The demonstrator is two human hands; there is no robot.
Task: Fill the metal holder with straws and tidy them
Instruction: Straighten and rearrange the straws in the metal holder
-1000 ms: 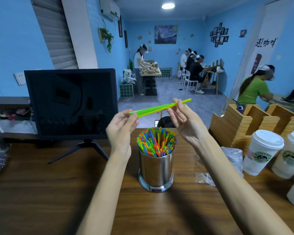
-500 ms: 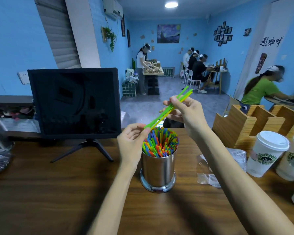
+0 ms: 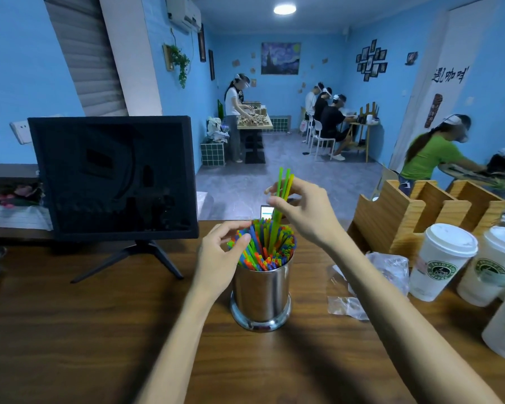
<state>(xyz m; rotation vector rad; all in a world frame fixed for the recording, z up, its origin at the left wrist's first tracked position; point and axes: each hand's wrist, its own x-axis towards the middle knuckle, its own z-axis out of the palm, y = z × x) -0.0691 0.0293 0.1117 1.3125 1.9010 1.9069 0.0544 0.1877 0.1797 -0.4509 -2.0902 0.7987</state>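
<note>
Since the earlier frame, my right hand (image 3: pixel 303 211) is pinching green straws (image 3: pixel 280 199) now upright, tips entering the holder (image 3: pixel 261 290) below; left hand (image 3: pixel 222 258), fingers loosely curled, is touching the bundle (image 3: pixel 263 249).

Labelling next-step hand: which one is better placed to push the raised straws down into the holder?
Right. The right hand already pinches the raised green and yellow straws upright above the metal holder. The left hand only touches the packed straws at the rim.

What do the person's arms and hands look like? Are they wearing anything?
Both arms are bare as far as the picture shows: no sleeves, gloves, watch, bracelets or rings in sight. The left hand and right hand have short, plain nails with no polish that shows. The forearms are slim and unmarked.
</note>
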